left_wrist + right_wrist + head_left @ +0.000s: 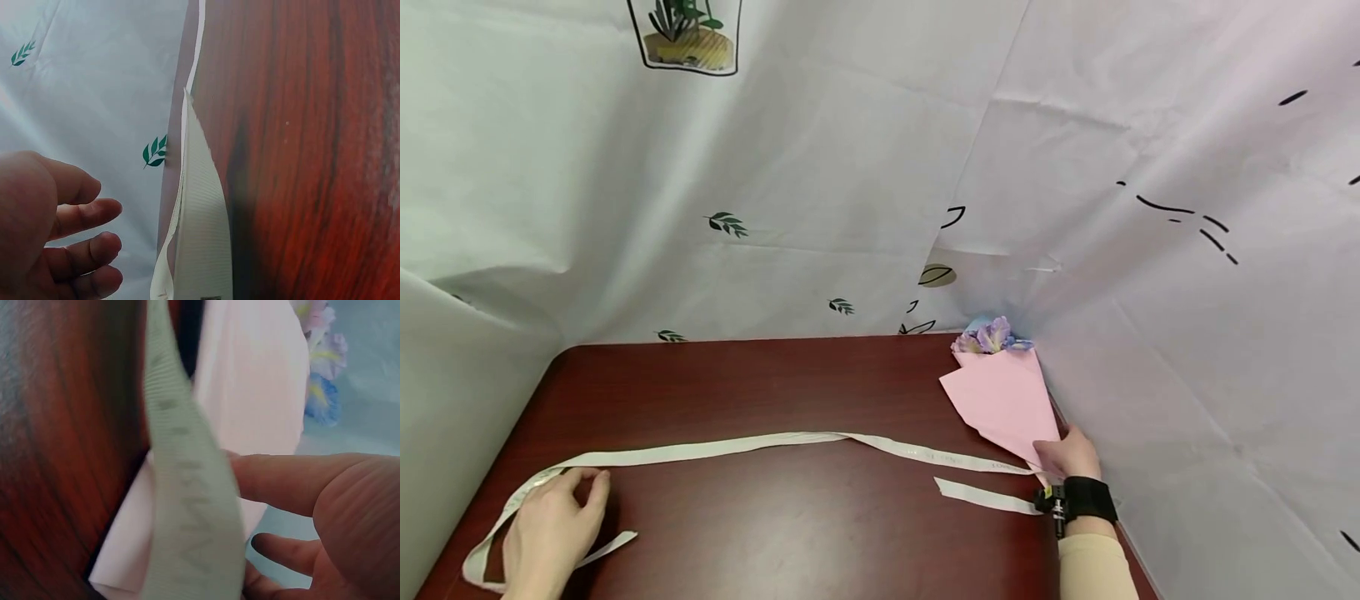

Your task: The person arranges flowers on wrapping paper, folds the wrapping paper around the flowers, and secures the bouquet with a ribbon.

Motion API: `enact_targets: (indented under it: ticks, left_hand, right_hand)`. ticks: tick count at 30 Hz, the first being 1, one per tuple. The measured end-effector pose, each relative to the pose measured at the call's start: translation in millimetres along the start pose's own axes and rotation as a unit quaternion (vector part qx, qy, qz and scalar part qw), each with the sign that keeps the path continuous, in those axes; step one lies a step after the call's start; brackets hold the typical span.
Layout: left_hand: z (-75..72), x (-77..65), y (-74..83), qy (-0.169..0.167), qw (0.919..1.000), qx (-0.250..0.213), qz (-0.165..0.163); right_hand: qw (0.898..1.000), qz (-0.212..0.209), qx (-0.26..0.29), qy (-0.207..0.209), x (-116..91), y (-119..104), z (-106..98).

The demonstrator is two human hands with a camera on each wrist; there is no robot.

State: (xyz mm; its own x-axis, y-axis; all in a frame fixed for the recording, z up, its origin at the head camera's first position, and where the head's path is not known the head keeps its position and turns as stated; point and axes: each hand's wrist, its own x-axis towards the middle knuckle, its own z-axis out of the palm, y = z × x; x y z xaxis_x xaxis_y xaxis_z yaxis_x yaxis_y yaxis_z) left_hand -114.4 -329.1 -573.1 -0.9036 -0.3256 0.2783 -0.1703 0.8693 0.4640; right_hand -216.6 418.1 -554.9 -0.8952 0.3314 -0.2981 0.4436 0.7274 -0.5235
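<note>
Right hand (1075, 457) grips pink bouquet (1004, 393), left hand (550, 523) beside ribbon (700, 451)

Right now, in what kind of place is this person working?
Perhaps a small craft corner, screened off indoors: a dark red table, a leaf-printed sheet behind it, and a ribbon and a bouquet in view.

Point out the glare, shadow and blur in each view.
Head: a pale patch of glare on the dark table, soft fold shadows in the white cloth; left wrist: a dark shadow on the wood beside the ribbon; right wrist: the ribbon's lettering blurred, the pink paper washed out nearly white, the flowers soft.
</note>
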Motion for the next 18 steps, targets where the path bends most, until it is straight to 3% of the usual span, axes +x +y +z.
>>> enact_targets:
  ticks: [7,11,18]
  left_hand:
    - [0.1,-3.4,-0.6,0.011,0.9999,-0.011,0.006]
    - [-1.4,-4.9,-0.3,0.006,0.9999,-0.012,-0.003]
    - [-2.0,-9.1,-1.4,0.018,0.9995,-0.025,0.005]
  right_hand:
    - [1.0,-0.015,-0.003,-0.013,8,10,-3]
    - [0.999,-0.021,-0.001,-0.043,11,12,-7]
    - [0.992,-0.012,0.076,-0.103,12,10,-19]
